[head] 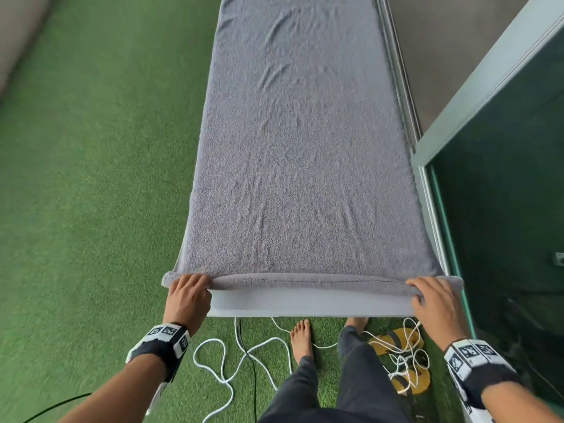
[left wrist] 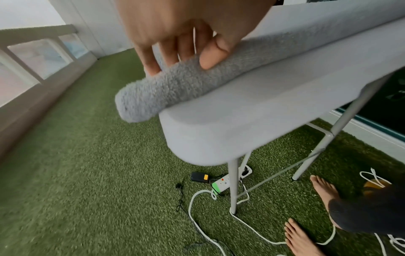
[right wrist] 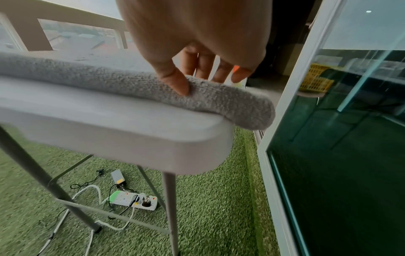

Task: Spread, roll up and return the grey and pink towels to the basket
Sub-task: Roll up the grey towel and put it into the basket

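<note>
In the head view, a long grey terry-cloth towel (head: 299,141) is seen spread flat along a narrow pale grey desk (head: 308,303), with its near end turned over into a thin roll that runs across the desk's near edge. The left hand (head: 189,297) is laid on the roll's left end and the right hand (head: 433,300) on its right end, the fingers of both curled over the cloth. Green artificial turf (head: 91,178) is seen below, along with tangled white cords (head: 232,355) and a pair of yellow sandals (head: 409,358) beside bare feet. In the left wrist view, the roll's left end (left wrist: 157,90) is shown overhanging the desk corner (left wrist: 219,131), pinched between the left hand's (left wrist: 186,34) thumb in front and fingers behind; a white power strip (left wrist: 223,183) is seen on the turf by a desk leg. In the right wrist view, the roll's right end (right wrist: 230,104) is likewise gripped by the right hand (right wrist: 197,34), thumb pressed on the near side and fingers over the far side, and a yellow slatted plastic basket (right wrist: 315,79) is visible behind the sliding glass door (right wrist: 350,138).
</note>
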